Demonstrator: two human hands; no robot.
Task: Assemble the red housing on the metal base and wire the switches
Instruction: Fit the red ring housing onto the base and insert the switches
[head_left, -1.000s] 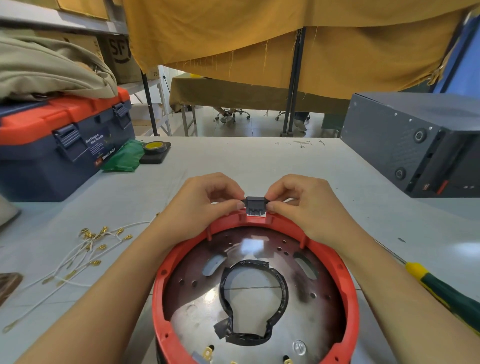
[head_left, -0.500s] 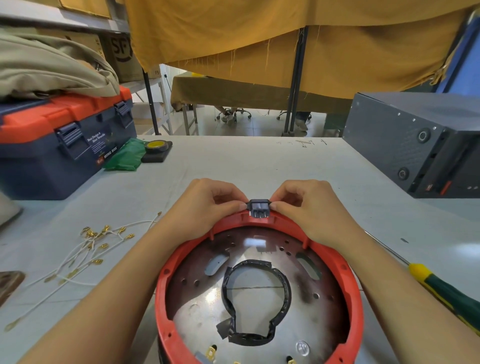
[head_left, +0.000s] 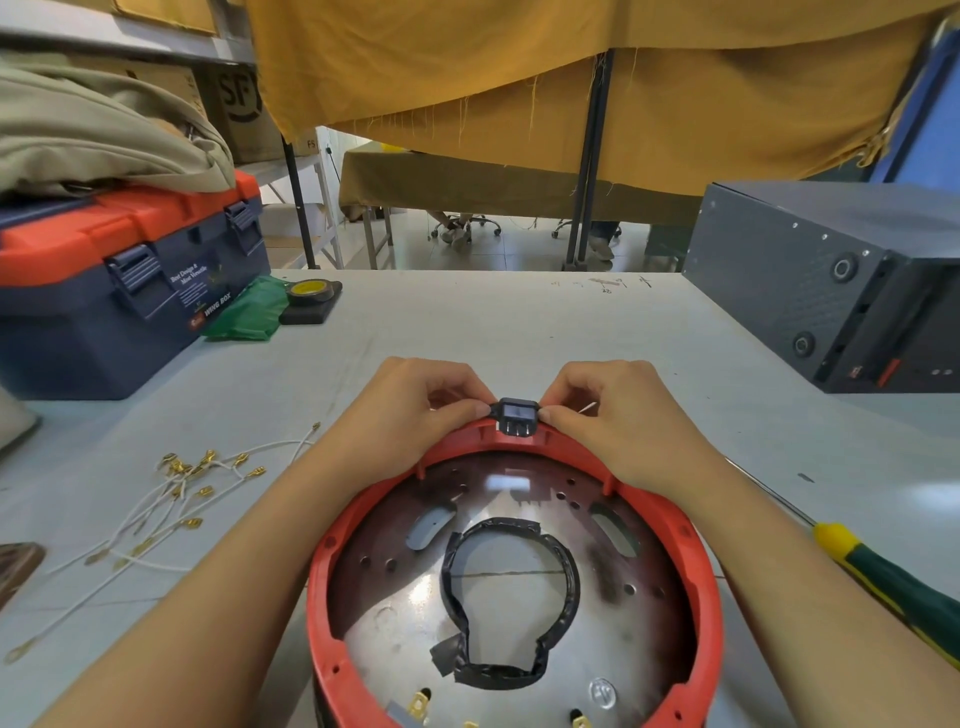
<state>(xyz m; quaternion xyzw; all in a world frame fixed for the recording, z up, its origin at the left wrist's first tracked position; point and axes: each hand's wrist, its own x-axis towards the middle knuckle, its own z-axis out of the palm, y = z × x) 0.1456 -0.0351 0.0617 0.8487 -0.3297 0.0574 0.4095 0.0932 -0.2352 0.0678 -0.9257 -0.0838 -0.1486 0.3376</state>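
I see the black switch (head_left: 516, 415) seated in the far rim of the red housing (head_left: 696, 582), centre frame, over the metal base (head_left: 395, 639). Left hand (head_left: 410, 415) and right hand (head_left: 618, 415) pinch its sides. White wires (head_left: 171, 499) lie at left.

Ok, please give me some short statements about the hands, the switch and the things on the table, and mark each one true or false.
1. Both hands pinch the black switch at the far rim of the red housing. True: the left hand and the right hand each hold one side.
2. The white wires are already plugged into the switch. False: they lie loose on the table, left of the housing.
3. The screwdriver lies to the right of the housing. True.
4. The toolbox stands open. False: its lid is closed, and cloth lies on it.
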